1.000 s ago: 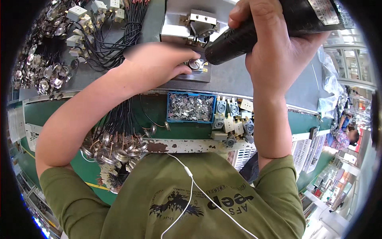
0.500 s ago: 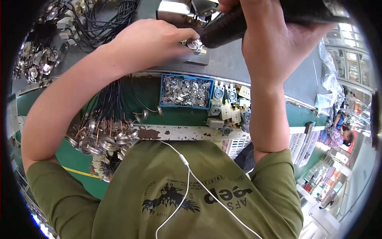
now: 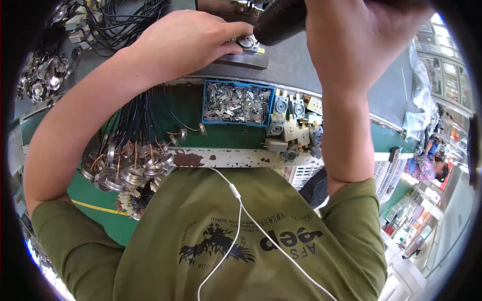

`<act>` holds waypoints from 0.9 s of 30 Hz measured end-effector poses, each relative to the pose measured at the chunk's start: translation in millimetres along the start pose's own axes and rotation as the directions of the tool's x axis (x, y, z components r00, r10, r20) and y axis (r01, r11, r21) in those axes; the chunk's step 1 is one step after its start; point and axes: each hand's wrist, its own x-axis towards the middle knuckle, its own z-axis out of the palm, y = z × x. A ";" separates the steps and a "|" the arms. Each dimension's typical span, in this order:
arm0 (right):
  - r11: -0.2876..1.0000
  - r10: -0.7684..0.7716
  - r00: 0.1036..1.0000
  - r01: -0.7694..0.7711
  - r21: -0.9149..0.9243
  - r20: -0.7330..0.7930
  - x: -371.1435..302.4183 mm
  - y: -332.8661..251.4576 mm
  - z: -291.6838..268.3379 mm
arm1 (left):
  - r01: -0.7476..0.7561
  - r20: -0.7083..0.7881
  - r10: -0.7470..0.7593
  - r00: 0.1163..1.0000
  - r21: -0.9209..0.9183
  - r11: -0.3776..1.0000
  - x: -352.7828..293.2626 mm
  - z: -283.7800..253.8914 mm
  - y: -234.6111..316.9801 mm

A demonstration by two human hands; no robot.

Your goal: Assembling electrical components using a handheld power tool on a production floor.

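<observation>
Right hand grip: the right hand (image 3: 359, 45) is clenched around a thick black cylindrical power tool (image 3: 281, 20), its tip pressing down on a small round silver metal part (image 3: 247, 42).
Left hand grip: the left hand (image 3: 188, 40) pinches this round part with its fingertips (image 3: 236, 47).
Part position: it lies on a flat grey metal block (image 3: 248, 58) on the grey bench top (image 3: 301, 75).
Nearer the body: a blue rectangular tray of small metal clips (image 3: 237, 103), and just beside it white plastic housings (image 3: 296, 133).
Left side: a bundle of black wires with round metal discs (image 3: 128, 168).
</observation>
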 end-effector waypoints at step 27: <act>0.798 -0.270 0.937 0.346 0.493 -0.221 63.2 8.2 13.7 | -0.347 0.265 0.458 0.849 -0.374 0.860 -8.1 5.0 29.6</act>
